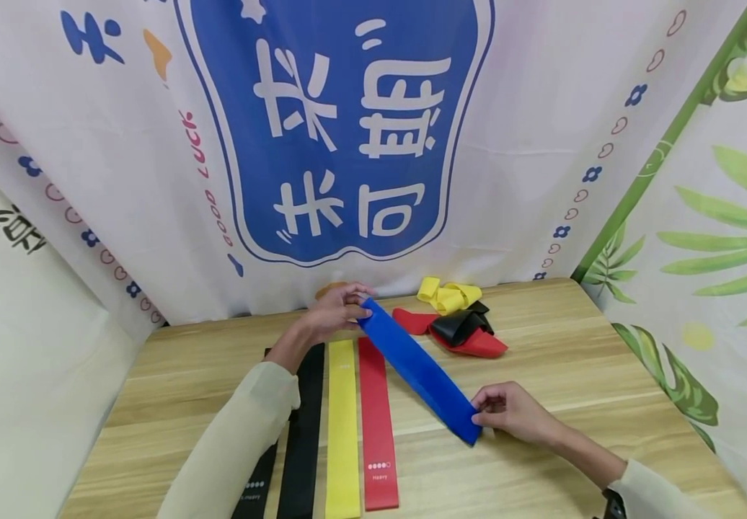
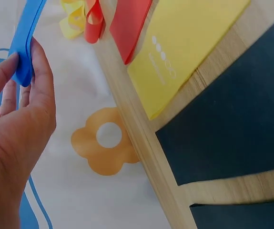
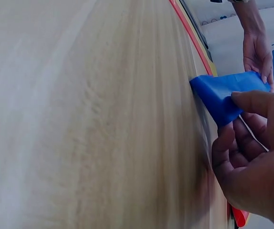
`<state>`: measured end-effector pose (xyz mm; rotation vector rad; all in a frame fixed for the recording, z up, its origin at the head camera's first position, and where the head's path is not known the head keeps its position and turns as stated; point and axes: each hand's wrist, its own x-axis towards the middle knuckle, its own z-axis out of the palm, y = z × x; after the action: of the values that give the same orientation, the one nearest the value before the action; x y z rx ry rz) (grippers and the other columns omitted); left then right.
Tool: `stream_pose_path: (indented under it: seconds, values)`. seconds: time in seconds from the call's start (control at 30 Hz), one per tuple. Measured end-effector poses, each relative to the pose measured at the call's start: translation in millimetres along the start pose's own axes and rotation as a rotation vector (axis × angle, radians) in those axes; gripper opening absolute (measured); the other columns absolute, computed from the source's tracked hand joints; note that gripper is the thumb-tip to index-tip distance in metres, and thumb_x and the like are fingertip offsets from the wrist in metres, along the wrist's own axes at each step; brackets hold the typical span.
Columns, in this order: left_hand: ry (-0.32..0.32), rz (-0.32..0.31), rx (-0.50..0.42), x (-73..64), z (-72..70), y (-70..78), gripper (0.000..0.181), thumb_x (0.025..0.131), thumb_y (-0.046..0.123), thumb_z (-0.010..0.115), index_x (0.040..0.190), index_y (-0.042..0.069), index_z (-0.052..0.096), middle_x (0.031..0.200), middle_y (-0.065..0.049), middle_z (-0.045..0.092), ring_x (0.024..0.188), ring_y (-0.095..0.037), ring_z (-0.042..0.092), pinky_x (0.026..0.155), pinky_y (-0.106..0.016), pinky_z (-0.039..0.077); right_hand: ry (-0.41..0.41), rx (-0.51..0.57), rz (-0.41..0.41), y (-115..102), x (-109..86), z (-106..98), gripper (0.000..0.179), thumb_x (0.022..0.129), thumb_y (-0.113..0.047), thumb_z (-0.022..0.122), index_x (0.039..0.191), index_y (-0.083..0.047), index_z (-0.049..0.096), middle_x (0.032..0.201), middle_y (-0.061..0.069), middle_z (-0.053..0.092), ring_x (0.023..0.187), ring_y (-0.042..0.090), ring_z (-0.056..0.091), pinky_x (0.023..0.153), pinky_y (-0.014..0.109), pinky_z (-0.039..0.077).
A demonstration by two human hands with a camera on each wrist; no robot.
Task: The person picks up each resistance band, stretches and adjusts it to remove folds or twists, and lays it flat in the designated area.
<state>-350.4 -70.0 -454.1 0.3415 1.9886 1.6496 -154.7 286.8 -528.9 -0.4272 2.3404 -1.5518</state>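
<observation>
A flat blue resistance band (image 1: 422, 371) is stretched out slantwise between both hands, over the table. My left hand (image 1: 337, 311) pinches its far end between thumb and fingers; the left wrist view shows the folded end of the band (image 2: 25, 57) in that grip. Near the other end, my right hand (image 1: 515, 412) pinches the band's edge, thumb on top in the right wrist view. Just left of the blue band lie a red band (image 1: 378, 425), a yellow band (image 1: 343, 432) and two black bands (image 1: 302, 440), flat and side by side. My left forearm partly covers the leftmost black one.
A loose heap at the back right holds a crumpled yellow band (image 1: 454, 295), a black band (image 1: 461, 328) and a red band (image 1: 484, 344). Behind the wooden table (image 1: 542, 339) hangs a printed white cloth (image 1: 510, 180); a leaf-patterned cloth (image 1: 704, 303) borders the right side.
</observation>
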Motion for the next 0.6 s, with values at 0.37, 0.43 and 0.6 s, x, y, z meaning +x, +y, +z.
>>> stream_pose_path:
  seconds: [0.37,0.43,0.6]
  values:
    - [0.11,0.036,0.012,10.2,8.1,-4.9,0.041,0.101,0.003,0.07,0.141,0.01,0.065,0.116,-0.016,0.071,0.098,-0.028,0.075,0.103,-0.061,0.054,-0.002,-0.004,-0.031,-2.5,-4.9,12.2,0.015,0.094,-0.008,0.08,0.098,0.005,0.074,0.087,0.002,0.07,0.077,0.006,0.061,0.065,0.019,0.051]
    - [0.123,0.04,0.009,11.3,9.4,-5.0,0.041,0.101,0.003,0.07,0.141,0.01,0.066,0.114,-0.016,0.071,0.097,-0.028,0.075,0.104,-0.061,0.053,-0.004,-0.001,-0.046,-3.5,-6.1,15.4,0.018,0.094,-0.009,0.08,0.098,0.007,0.073,0.087,0.002,0.071,0.078,0.006,0.062,0.066,0.02,0.052]
    - [0.144,0.042,0.009,14.9,14.1,-5.1,0.039,0.1,0.001,0.07,0.137,0.012,0.069,0.112,-0.017,0.071,0.095,-0.027,0.075,0.104,-0.06,0.054,-0.013,0.034,-0.086,-5.6,-8.6,24.1,0.014,0.093,-0.007,0.079,0.099,0.004,0.073,0.087,0.003,0.071,0.078,0.005,0.064,0.066,0.019,0.053]
